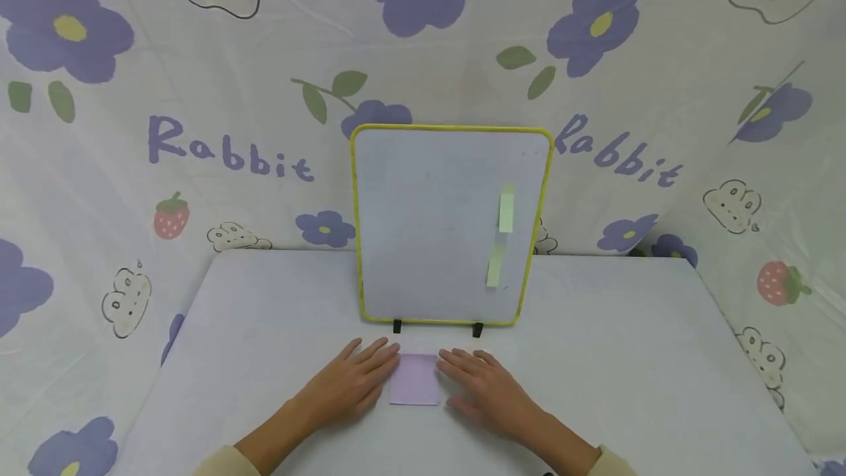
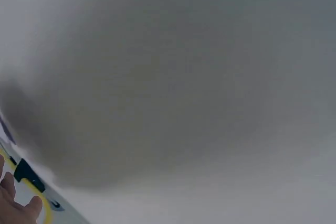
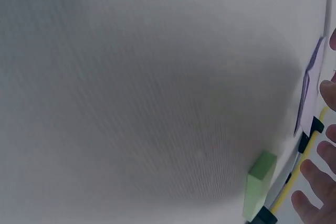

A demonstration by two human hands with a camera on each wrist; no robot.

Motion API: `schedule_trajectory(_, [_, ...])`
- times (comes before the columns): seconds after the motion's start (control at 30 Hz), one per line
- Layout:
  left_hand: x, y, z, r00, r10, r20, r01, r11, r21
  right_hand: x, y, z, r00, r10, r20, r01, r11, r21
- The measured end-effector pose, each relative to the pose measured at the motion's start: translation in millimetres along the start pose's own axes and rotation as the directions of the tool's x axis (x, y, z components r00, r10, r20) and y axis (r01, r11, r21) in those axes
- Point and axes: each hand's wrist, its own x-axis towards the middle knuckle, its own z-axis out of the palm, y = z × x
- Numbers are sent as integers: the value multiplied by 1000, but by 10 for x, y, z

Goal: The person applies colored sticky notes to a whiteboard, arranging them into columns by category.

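Observation:
A square purple sticky-note pad [image 1: 414,380] lies flat on the white table between the two hands. On its left, my left hand [image 1: 349,382] lies with fingers extended, their tips at the pad's upper left edge. To its right is my right hand [image 1: 485,390], fingers extended and spread, fingertips close to the upper right corner. Neither hand grips anything. Fingertips show at the edges of both wrist views, and the purple pad [image 3: 310,90] appears edge-on in the right one.
Behind the hands stands a yellow-framed whiteboard [image 1: 436,226] on black feet [image 1: 477,330]. Two pale green paper strips [image 1: 506,211] stick to its right side. A green piece [image 3: 259,186] shows near the board in the right wrist view. Flower-printed cloth [image 1: 423,57] hangs behind.

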Motion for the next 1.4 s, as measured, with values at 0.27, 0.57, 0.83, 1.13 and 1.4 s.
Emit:
schedule_trajectory(0.27, [-130, -11, 71, 999, 52, -12, -51, 999, 12, 27, -94, 103, 999, -12, 51, 13, 1000, -12])
schedule_trajectory(0.57, [-122, 0, 58, 995, 102, -14, -100, 992, 78, 113, -155, 139, 988, -19, 151, 27, 998, -50])
schedule_trajectory(0.83, [-93, 11, 9, 995, 96, 38, -99, 991, 93, 160, -160, 127, 979, 23, 202, -23, 1000, -2])
schedule_trajectory(1.13, [-101, 23, -2, 994, 67, 83, -72, 996, 49, 189, -171, 132, 982, 27, 188, -33, 999, 31])
schedule_trajectory(1.4, [-105, 23, 1, 995, 76, 69, -78, 996, 34, 192, -183, 135, 988, 27, 153, -34, 998, 44])
